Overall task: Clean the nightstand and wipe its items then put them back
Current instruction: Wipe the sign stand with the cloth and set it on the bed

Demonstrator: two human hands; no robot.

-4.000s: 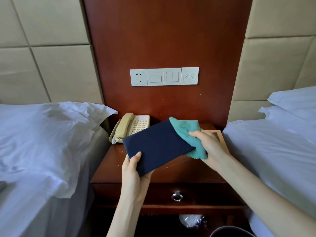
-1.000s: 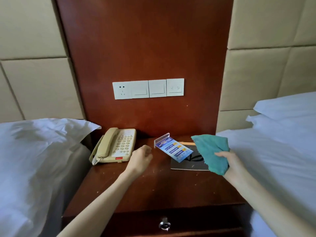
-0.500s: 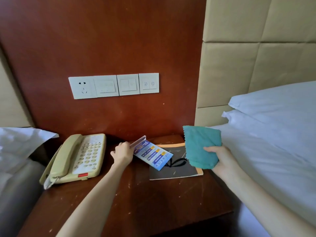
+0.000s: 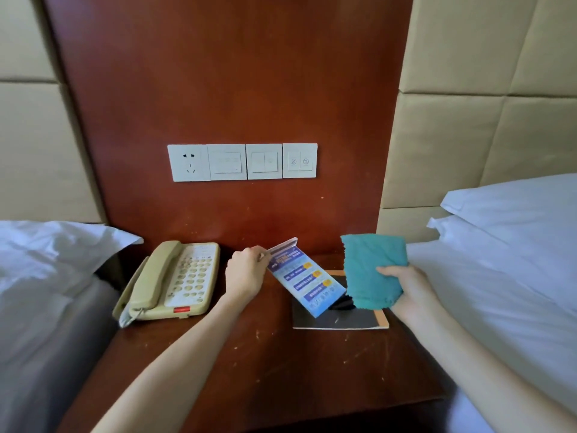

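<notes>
Well, fuzzy cloth [image 4: 371,270], glossy rect. card [image 4: 307,281].

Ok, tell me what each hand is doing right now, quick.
Left hand: pinching the top corner of the card.
Right hand: gripping the cloth.

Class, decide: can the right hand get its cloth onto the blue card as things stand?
Probably yes: the right hand holds the green cloth right beside the blue card, which the left hand holds tilted up; nothing lies between them.
</notes>
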